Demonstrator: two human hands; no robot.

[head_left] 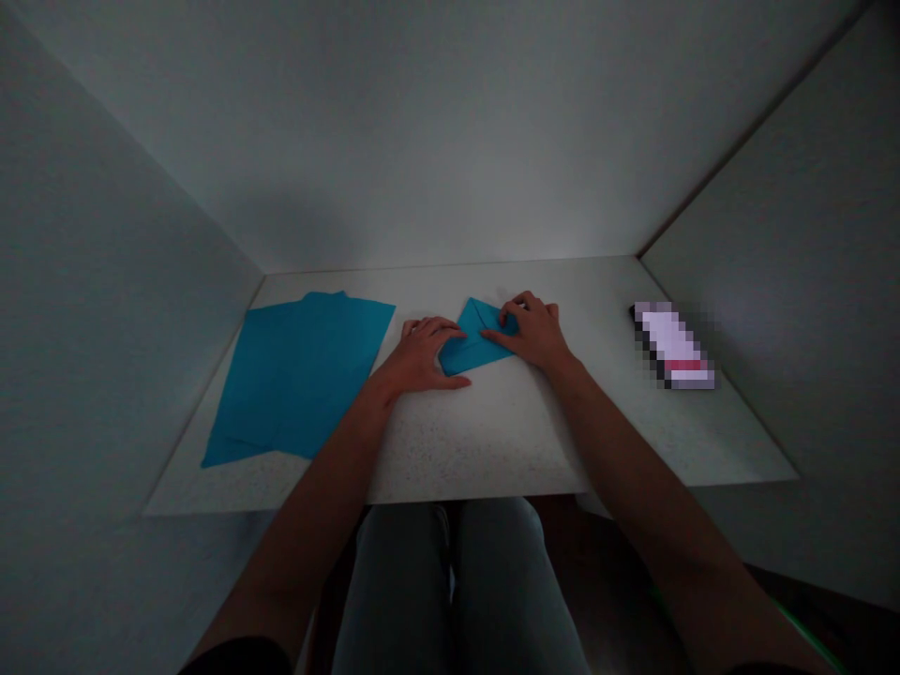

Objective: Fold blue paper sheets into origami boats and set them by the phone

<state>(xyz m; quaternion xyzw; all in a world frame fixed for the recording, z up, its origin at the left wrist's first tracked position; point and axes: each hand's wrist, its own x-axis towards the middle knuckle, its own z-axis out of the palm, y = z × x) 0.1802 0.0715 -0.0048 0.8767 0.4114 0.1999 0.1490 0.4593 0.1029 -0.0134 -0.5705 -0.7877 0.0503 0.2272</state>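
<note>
A small folded piece of blue paper (472,352) lies on the white table between my hands, with crease lines and a pointed top corner showing. My left hand (427,356) rests at its left side, thumb apart from the fingers, fingertips touching the paper's edge. On the right part of the paper, my right hand (532,330) has its fingers curled and its thumb laid on the surface. Part of the paper is hidden under the right fingers. Several larger blue sheets (302,375) lie overlapped on the table left of my left hand.
The speckled white table (457,450) is bounded by a back wall (450,141) and side walls. A pixelated, phone-like object (671,345) lies at the right. My legs (457,591) are below the table's front edge.
</note>
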